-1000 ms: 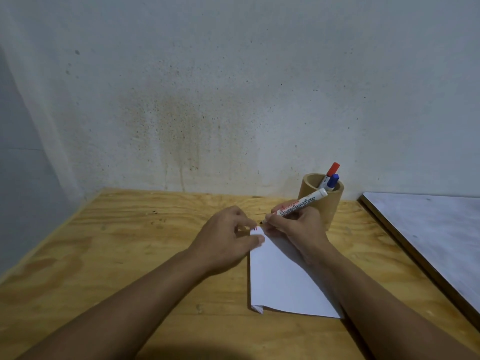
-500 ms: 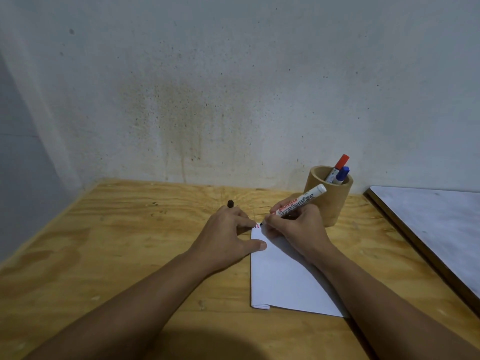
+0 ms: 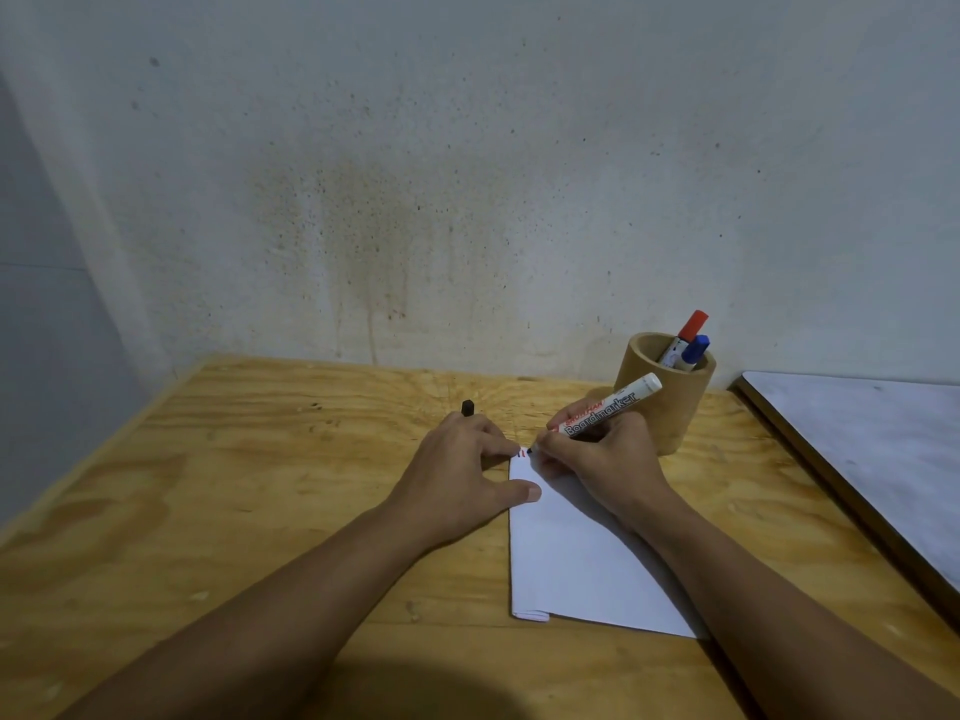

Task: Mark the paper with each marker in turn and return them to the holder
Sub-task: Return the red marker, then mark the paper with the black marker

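A white sheet of paper (image 3: 576, 558) lies on the wooden table (image 3: 260, 511). My right hand (image 3: 608, 459) grips a white board marker (image 3: 605, 412), its dark tip touching the paper's top left corner beside small red marks. My left hand (image 3: 462, 470) rests at the paper's left edge, thumb on the sheet, and a black cap (image 3: 468, 407) sticks up between its fingers. Behind my right hand stands a round wooden holder (image 3: 670, 402) with a red-capped marker (image 3: 688, 332) and a blue-capped marker (image 3: 693, 350) in it.
A stained wall rises right behind the table. A grey board with a dark wooden edge (image 3: 872, 459) lies along the right side. The table's left edge runs diagonally at the left.
The black cap has come into sight above my left hand's fingers. The marker tip stays at the paper's top corner, shifted slightly, and the camera has tilted a little.
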The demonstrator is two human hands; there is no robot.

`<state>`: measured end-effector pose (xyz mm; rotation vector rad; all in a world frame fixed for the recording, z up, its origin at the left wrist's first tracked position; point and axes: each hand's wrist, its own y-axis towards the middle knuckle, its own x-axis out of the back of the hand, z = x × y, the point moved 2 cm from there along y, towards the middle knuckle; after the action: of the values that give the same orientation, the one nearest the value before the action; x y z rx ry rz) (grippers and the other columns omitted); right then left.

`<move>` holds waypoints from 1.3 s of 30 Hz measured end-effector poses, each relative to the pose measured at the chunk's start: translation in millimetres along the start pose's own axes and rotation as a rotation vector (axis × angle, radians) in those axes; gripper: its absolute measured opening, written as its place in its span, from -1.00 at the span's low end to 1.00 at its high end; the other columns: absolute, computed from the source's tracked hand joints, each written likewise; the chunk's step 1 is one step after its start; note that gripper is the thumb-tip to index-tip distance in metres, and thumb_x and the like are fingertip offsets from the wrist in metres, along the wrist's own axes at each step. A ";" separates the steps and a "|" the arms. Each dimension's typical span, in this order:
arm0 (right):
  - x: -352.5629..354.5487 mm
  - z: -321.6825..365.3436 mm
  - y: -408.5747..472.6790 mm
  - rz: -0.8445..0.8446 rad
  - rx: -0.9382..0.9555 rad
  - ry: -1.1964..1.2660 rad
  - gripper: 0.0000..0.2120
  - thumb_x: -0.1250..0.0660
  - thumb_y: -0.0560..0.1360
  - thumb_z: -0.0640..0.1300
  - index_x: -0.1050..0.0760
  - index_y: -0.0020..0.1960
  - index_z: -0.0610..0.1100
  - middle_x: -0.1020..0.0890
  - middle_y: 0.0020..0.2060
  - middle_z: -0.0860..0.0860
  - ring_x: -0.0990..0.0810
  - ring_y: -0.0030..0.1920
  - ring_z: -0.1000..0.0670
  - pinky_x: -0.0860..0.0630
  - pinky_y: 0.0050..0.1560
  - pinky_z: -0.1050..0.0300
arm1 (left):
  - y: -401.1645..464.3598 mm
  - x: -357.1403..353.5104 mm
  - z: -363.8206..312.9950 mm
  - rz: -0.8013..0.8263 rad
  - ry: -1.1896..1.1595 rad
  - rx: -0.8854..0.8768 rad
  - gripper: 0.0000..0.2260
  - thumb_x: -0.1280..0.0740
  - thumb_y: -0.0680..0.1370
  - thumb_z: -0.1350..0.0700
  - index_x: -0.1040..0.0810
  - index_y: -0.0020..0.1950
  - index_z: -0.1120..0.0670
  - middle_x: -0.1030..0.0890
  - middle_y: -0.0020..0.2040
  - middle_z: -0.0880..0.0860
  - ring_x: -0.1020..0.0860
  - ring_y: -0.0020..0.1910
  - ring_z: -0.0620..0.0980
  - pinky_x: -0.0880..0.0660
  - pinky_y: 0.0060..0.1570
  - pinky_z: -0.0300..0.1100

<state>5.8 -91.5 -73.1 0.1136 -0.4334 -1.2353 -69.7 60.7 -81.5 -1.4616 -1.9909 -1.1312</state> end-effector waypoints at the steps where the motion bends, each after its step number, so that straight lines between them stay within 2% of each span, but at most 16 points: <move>1: 0.3 -0.2 -0.2 0.007 -0.004 0.000 -0.95 -0.43 0.37 -0.40 -0.58 -0.25 -0.32 -0.67 -0.33 -0.25 -0.69 -0.29 -0.15 -0.64 -0.29 0.11 | -0.3 0.0 -0.6 -0.003 0.001 -0.004 -0.56 -0.50 0.31 -0.15 -0.65 0.13 -0.02 -0.59 0.01 -0.07 -0.38 -0.06 -0.12 -0.31 -0.10 -0.19; 6: 2.1 -3.4 -0.4 0.008 -0.014 -0.027 -0.96 -0.43 0.35 -0.37 -0.59 -0.26 -0.29 -0.68 -0.35 -0.20 -0.69 -0.28 -0.16 -0.66 -0.22 -0.03 | -2.2 -0.5 -3.2 0.001 0.003 -0.004 -0.56 -0.50 0.31 -0.15 -0.65 0.14 -0.02 -0.58 0.00 -0.08 -0.39 -0.05 -0.11 -0.34 -0.08 -0.20; 12: 3.9 -3.4 -3.6 0.008 -0.015 -0.025 -0.96 -0.44 0.36 -0.35 -0.60 -0.25 -0.27 -0.68 -0.34 -0.20 -0.69 -0.26 -0.17 -0.68 -0.20 -0.07 | -4.5 -0.9 -5.4 -0.003 0.009 -0.006 -0.55 -0.49 0.32 -0.15 -0.64 0.15 0.00 -0.58 0.02 -0.07 -0.40 -0.03 -0.10 -0.36 -0.05 -0.18; 14: 4.0 -1.7 -4.4 0.015 -0.011 -0.030 -0.93 -0.43 0.37 -0.36 -0.59 -0.27 -0.25 -0.67 -0.35 -0.18 -0.69 -0.28 -0.12 -0.67 -0.22 -0.02 | -5.0 -1.0 -5.9 0.002 0.015 -0.013 -0.55 -0.49 0.32 -0.15 -0.64 0.15 0.00 -0.59 0.03 -0.07 -0.41 -0.02 -0.10 -0.38 -0.04 -0.17; 17: 5.6 0.1 -6.1 -0.033 -0.016 0.065 -0.89 -0.43 0.37 -0.40 -0.56 -0.27 -0.26 -0.61 -0.40 -0.13 -0.62 -0.38 0.05 -0.58 -0.31 0.17 | -5.1 -0.2 -5.9 0.005 -0.028 -0.008 -0.56 -0.52 0.29 -0.12 -0.63 0.11 -0.01 -0.58 0.02 -0.09 -0.47 -0.01 -0.12 -0.45 -0.03 -0.19; 20: 8.4 -0.2 -6.8 -0.081 -0.036 0.190 -0.89 -0.44 0.40 -0.37 -0.51 -0.16 -0.37 -0.58 -0.40 -0.15 -0.58 -0.42 0.06 -0.56 -0.33 0.16 | -2.3 4.9 -4.7 -0.143 -0.190 0.060 -0.54 -0.55 0.30 -0.03 -0.58 0.15 0.04 -0.47 0.03 -0.08 -0.50 -0.03 -0.18 -0.51 -0.02 -0.31; 22: 8.5 0.6 -7.3 -0.084 -0.016 0.219 -0.82 -0.46 0.43 -0.29 -0.51 -0.17 -0.39 -0.61 -0.41 -0.15 -0.60 -0.41 0.01 -0.60 -0.32 0.03 | 4.3 10.7 -1.2 -0.257 -0.164 0.118 -0.60 -0.48 0.40 0.02 -0.54 0.21 0.04 -0.41 0.10 -0.05 -0.49 0.03 -0.09 -0.51 0.06 -0.20; 24: 7.9 2.6 -8.5 -0.078 0.014 0.197 -0.78 -0.48 0.44 -0.19 -0.56 -0.17 -0.36 -0.64 -0.37 -0.15 -0.63 -0.35 -0.04 -0.62 -0.28 -0.02 | 12.4 14.0 5.4 -0.243 -0.113 0.196 -0.64 -0.41 0.47 0.10 -0.51 0.26 0.04 -0.41 0.17 0.00 -0.47 0.09 -0.04 -0.46 0.09 -0.19; 26: 7.4 4.7 -9.7 -0.071 0.040 0.181 -0.79 -0.47 0.44 -0.16 -0.58 -0.16 -0.33 -0.63 -0.38 -0.07 -0.61 -0.35 0.03 -0.60 -0.30 0.07 | 17.3 14.9 11.1 -0.209 -0.103 0.241 -0.71 -0.39 0.48 0.19 -0.56 0.20 0.10 -0.51 0.12 0.06 -0.49 -0.03 -0.07 -0.41 -0.08 -0.38; 28: 7.9 3.8 -9.6 -0.078 0.038 0.216 -0.80 -0.46 0.44 -0.20 -0.56 -0.14 -0.36 -0.60 -0.44 0.01 -0.57 -0.41 0.09 -0.58 -0.35 0.12 | 18.6 15.5 14.6 -0.227 -0.125 0.250 -0.84 -0.41 0.45 0.25 -0.63 0.02 0.12 -0.62 -0.05 0.08 -0.51 -0.19 -0.08 -0.37 -0.30 -0.50; 31: 9.6 3.9 -9.4 -0.099 -0.003 0.312 -0.88 -0.42 0.46 -0.32 -0.55 -0.13 -0.39 -0.58 -0.45 -0.09 -0.53 -0.47 0.05 -0.54 -0.44 0.14 | 17.3 17.3 16.2 -0.252 -0.266 0.284 -0.93 -0.43 0.43 0.26 -0.62 -0.12 0.13 -0.64 -0.19 0.05 -0.57 -0.27 -0.10 -0.43 -0.32 -0.51; 33: 10.3 4.6 -9.2 -0.099 -0.045 0.401 -0.95 -0.38 0.47 -0.36 -0.59 -0.15 -0.36 -0.57 -0.40 -0.22 -0.53 -0.46 -0.03 -0.51 -0.47 0.16 | 16.2 19.9 15.6 -0.231 -0.566 0.365 -0.91 -0.41 0.45 0.32 -0.60 -0.08 0.19 -0.64 -0.18 0.11 -0.63 -0.27 -0.06 -0.58 -0.21 -0.32; 35: 11.4 6.2 -9.2 -0.101 -0.064 0.445 -0.92 -0.37 0.47 -0.36 -0.63 -0.17 -0.31 -0.62 -0.32 -0.28 -0.58 -0.44 -0.08 -0.53 -0.46 0.16 | 14.1 22.5 12.6 -0.177 -0.857 0.417 -0.87 -0.36 0.46 0.39 -0.59 -0.02 0.25 -0.64 -0.18 0.20 -0.64 -0.27 0.03 -0.63 -0.12 -0.09; 39: 11.3 11.6 -10.3 -0.084 -0.036 0.415 -0.94 -0.42 0.45 -0.32 -0.64 -0.19 -0.28 -0.68 -0.27 -0.30 -0.57 -0.50 -0.02 -0.53 -0.43 0.17 | 10.6 20.7 10.0 -0.077 -0.998 0.424 -0.85 -0.33 0.47 0.40 -0.62 -0.03 0.25 -0.68 -0.23 0.22 -0.64 -0.27 0.06 -0.64 -0.10 -0.04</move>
<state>-4.9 -103.7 -62.8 0.3532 -0.0460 -1.2630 -66.0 82.0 -68.3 -1.8877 -2.6776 0.1249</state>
